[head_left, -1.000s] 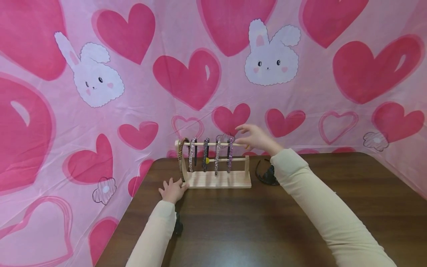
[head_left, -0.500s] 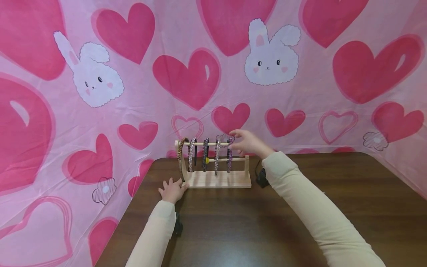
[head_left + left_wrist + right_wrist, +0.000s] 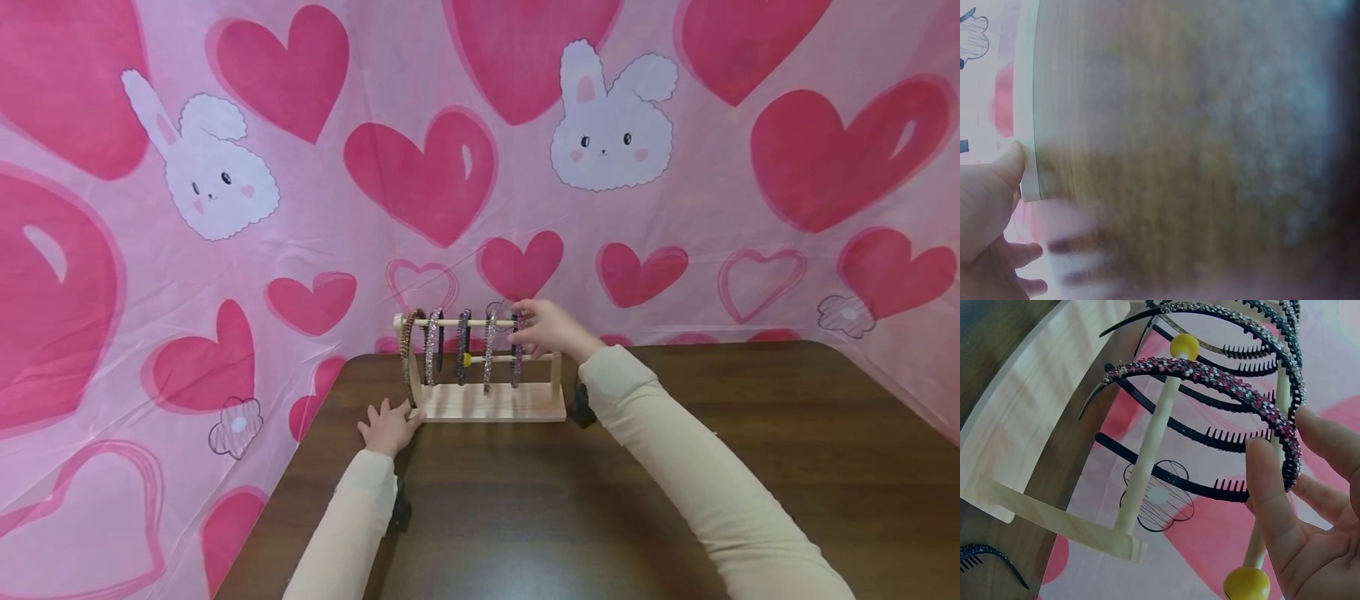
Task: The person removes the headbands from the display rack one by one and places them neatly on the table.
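Note:
A pale wooden rack stands on the table, with several glittery headbands hanging on its upper rod. My right hand is at the rod's right end, around the rightmost headband, which is pink and purple. In the right wrist view, that headband runs between the thumb and fingers of my right hand. With fingers spread, my left hand rests at the rack's left front corner. The left wrist view shows the thumb of my left hand against the pale base edge.
Yellow balls cap the rods. A dark headband lies on the table right of the rack; the right arm hides it in the head view. The brown table meets a pink cloth backdrop printed with hearts and rabbits.
My right hand has moved left and down from beyond the rod's end to the rightmost headband. My left hand has stayed at the rack's corner.

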Demonstrator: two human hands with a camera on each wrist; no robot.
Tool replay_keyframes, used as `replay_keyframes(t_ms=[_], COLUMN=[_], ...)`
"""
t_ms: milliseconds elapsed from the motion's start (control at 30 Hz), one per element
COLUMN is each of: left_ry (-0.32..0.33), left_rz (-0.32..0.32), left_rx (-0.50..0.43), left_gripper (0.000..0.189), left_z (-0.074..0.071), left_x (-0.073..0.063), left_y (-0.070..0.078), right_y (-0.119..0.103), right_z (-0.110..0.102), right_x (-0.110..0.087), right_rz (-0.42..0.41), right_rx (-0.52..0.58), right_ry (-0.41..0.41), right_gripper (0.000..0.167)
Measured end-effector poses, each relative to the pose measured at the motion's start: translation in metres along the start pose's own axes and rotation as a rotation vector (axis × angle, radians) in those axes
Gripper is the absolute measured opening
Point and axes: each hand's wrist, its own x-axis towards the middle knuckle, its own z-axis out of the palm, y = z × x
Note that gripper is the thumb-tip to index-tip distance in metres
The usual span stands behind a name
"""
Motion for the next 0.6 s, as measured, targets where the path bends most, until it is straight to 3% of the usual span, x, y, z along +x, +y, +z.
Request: replay_keyframes(t_ms=[367,600], left_ry=[0.009,0.006], left_rz=[-0.02,-0.024], left_rx=[0.006,0.011], left_gripper=[0.064,0.063], left_z=[0.015,0.015], left_x=[0.022,0.023], left_y=[-0.014,-0.015], right_y=[0.001,0.001], right_z=[0.002,-0.005], right_x=[0.001,-0.002], right_rz=[0.0,-0.01], right_rx=[0.034,0.033], right_ry=[0.021,0.048], right_gripper=[0.054,0.052])
